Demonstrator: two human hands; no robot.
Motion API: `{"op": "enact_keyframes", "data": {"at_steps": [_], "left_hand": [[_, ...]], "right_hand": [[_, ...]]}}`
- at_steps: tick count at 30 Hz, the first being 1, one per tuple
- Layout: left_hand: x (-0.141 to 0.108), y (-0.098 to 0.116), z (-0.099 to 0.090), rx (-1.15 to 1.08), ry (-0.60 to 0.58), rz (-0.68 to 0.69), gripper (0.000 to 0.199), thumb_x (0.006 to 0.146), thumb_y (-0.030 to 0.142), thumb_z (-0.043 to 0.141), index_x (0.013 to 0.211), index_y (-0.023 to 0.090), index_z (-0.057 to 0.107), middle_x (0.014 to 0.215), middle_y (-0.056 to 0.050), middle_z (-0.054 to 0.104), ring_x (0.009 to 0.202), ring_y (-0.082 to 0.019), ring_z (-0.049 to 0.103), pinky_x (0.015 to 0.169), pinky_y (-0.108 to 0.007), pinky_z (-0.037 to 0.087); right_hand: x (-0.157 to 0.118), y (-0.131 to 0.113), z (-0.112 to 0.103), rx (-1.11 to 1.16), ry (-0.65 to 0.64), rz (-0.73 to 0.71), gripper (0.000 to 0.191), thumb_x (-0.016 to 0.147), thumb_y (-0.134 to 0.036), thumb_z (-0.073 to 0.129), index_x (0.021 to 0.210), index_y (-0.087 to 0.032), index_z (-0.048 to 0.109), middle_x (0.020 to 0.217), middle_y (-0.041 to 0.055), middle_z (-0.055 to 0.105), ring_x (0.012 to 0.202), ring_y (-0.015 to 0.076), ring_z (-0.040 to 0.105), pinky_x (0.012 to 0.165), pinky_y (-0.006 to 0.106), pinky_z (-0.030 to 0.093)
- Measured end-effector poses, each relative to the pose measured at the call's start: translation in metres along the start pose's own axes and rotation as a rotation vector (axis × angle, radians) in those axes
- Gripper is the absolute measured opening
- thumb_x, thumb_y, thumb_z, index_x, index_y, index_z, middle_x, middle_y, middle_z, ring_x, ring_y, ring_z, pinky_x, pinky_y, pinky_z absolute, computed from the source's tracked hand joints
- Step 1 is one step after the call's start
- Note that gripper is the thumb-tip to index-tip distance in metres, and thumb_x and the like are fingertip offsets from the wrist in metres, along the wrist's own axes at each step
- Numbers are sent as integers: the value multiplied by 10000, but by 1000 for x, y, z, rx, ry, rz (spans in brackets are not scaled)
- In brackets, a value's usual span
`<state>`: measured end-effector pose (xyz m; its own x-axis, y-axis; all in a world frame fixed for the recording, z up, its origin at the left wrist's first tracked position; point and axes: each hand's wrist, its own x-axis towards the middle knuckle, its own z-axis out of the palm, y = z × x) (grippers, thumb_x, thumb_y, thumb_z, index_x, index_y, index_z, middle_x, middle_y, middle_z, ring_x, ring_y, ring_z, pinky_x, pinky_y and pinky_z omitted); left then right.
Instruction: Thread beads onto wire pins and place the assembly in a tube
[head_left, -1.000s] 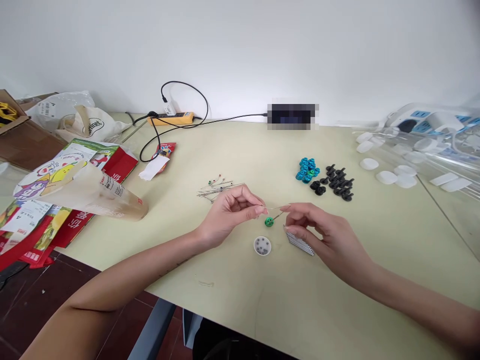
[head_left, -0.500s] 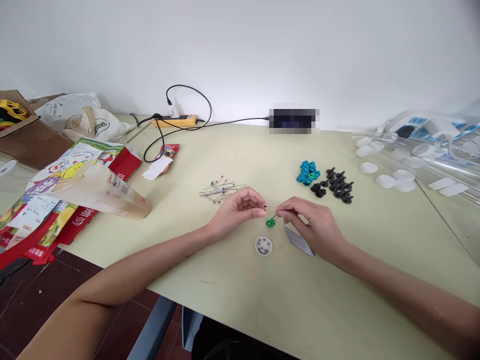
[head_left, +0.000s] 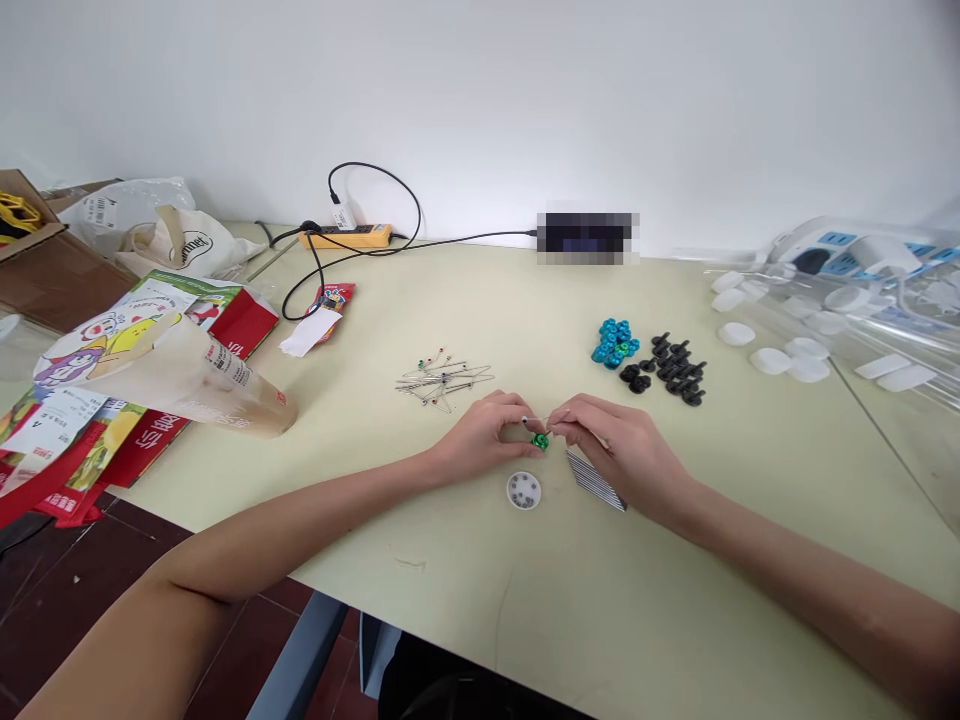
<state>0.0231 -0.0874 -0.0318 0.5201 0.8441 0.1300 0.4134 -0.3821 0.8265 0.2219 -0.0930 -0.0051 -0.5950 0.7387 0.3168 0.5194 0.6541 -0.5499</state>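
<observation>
Green bead — low over the surface, toward its near edge, on a thin pin. Left hand and right hand both pinched shut on the pin. Step: threading, apparently. Next calls for steady fingertips — white cup just below.

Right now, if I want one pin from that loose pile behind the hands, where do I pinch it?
Pinch a coloured bead head at the pile's left edge, from above: pins lie flat and crisscrossed on the table, so heads give the most to grip.
</observation>
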Motion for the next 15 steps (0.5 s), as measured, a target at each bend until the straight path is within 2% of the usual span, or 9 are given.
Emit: {"op": "enact_keyframes", "data": {"at_steps": [4, 7, 10, 12, 15], "left_hand": [[-1, 0, -1, -3, 2, -14, 136, 764, 271, 659, 895, 247, 685, 937, -39, 624, 918, -206, 514, 760, -310, 412], [-1, 0, 0, -13, 2, -13, 116, 765, 272, 655, 875, 249, 687, 931, -37, 623, 909, -204, 511, 740, -307, 415], [-1, 0, 0, 0, 4, -5, 138, 764, 265, 657, 899, 256, 684, 938, -37, 621, 917, -207, 511, 747, -313, 420], [-2, 0, -3, 32, 0, 14, 222, 756, 250, 665, 977, 266, 666, 964, -41, 616, 932, -212, 513, 760, -321, 425], [-2, -2, -17, 100, -21, 79, 340, 795, 182, 611, 1122, 275, 598, 1015, -48, 613, 936, -202, 530, 771, -324, 438]], "right_hand": [[-1, 4, 6, -125, -21, -126, 227, 918, -98, 360, 899, -177, 571, 844, 49, 607, 724, 144, 531, 634, 257, 418], [-1, 5, 11, -208, -16, -158, 250, 895, -60, 350, 903, -176, 572, 817, 48, 595, 721, 151, 520, 628, 259, 412], [1, 2, 10, -188, -26, -136, 233, 911, -89, 354, 936, -182, 566, 825, 46, 596, 739, 154, 534, 636, 258, 416], [0, -1, 3, -166, -53, -92, 197, 931, -142, 372, 1003, -190, 549, 855, 48, 600, 759, 159, 545, 646, 262, 418], [-6, -4, -14, -256, -100, 5, 149, 927, -179, 399, 976, -192, 539, 853, 46, 589, 721, 164, 539, 610, 269, 389]]}}
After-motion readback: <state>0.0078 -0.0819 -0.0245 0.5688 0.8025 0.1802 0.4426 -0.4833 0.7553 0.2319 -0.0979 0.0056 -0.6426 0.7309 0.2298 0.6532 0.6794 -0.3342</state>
